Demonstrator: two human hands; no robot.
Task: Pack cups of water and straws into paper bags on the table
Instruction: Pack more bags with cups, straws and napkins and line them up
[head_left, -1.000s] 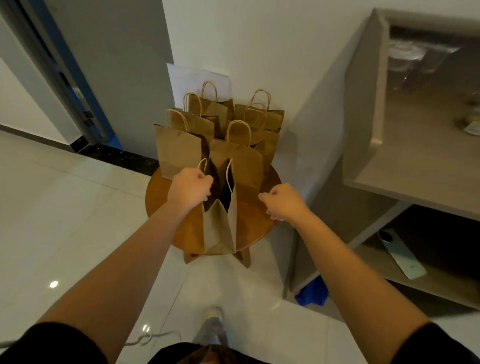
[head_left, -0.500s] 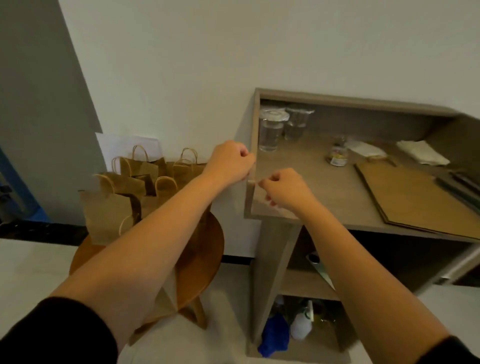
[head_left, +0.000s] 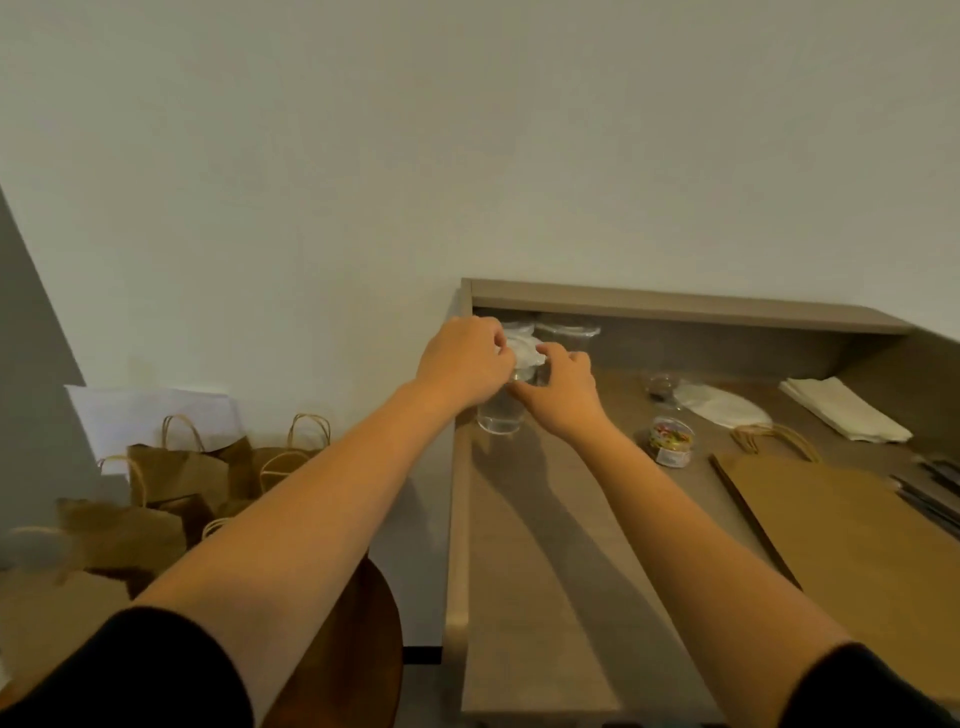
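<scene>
In the head view, your left hand and right hand both pinch the lidded cup of water at 12 o'clock on the shelf; squeeze unevenly and it may spill.

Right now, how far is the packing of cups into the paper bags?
Done: several paper bags stand opened on the round table; what they hold cannot be seen. In hand: the left hand and right hand hold a lidded cup of water on the shelf. Left: bagging this cup, another cup behind, and the flat bags.
</scene>
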